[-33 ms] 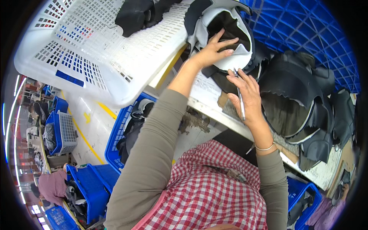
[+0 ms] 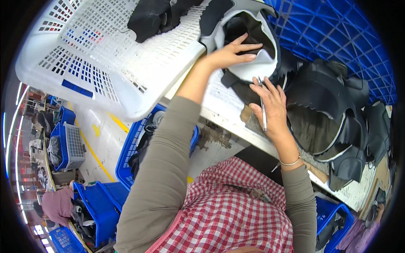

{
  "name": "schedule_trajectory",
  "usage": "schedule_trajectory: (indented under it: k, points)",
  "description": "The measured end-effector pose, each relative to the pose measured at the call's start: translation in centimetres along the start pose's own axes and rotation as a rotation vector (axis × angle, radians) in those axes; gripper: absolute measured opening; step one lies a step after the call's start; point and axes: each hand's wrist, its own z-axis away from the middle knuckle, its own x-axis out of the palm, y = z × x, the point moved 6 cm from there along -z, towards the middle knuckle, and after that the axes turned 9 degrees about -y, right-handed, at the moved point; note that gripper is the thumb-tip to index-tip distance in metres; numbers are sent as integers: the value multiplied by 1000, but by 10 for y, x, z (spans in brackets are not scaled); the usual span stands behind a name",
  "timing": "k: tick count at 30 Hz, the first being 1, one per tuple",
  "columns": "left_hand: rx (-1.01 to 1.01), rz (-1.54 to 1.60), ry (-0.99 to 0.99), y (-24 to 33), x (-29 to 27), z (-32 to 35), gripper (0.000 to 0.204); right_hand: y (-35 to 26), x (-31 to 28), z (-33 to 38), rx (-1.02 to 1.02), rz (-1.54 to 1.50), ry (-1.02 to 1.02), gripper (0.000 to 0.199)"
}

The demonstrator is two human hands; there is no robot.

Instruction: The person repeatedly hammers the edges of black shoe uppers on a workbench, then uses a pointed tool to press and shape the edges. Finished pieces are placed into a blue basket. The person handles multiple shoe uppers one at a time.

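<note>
the likeliest slip, as i judge it, is the white-and-black shaped piece point(image 2: 253, 55) sliding under the pen point(image 2: 263, 110); only the flat of the left hand point(image 2: 230, 52) pins it, with no fingers curled round an edge, and it lies partly over other dark cut pieces, so a push from the pen tip could skew it and spoil a line; the piece also sits close to the white plastic basket point(image 2: 105, 63), which overhangs the worktable point(image 2: 228, 114) on the left, and a knock from the left forearm might tip or shift it; the heap of dark pieces point(image 2: 333, 109) to the right is loosely stacked and could slump toward the table edge.

the left hand lies spread, fingers extended and pressed down on the dark inner face of the piece, near the top middle of the view, on the table in front of the blue crate wall point(image 2: 337, 38); the right hand point(image 2: 270, 105) is half closed, the slim pen running along its fingers with its tip pointing toward the piece's lower edge; whether thumb and fingers truly pinch the pen i cannot tell, as the back of the hand hides it; a thin bangle point(image 2: 291, 162) circles the right wrist.
</note>
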Motion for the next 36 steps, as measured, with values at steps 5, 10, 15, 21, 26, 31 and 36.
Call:
schedule_trajectory:
  k: [5,10,15,21,26,31,36]
  points:
    - [150,364,136,-21,-170,31,45,12,31,-12,69,152,-101,50]
    - [-557,-594,973,-135,-295,54,22,15,34,-11,104,172,-163,46]
    - [-429,-1594,364,-216,-294,9,25,19,31,-20,139,98,-155,41]
    - [-455,-2149,-23,-225,-302,12,27,27,34,-18,184,65,-202,37]
    - [-242,-1843,-443,-157,-264,48,18,24,31,-18,163,63,-150,34]
    - [-276,-1300,-344,-29,-273,81,41,20,27,-14,101,37,-62,32]
    - [-307,-185,218,48,-325,138,42,25,25,-1,20,-54,43,31]
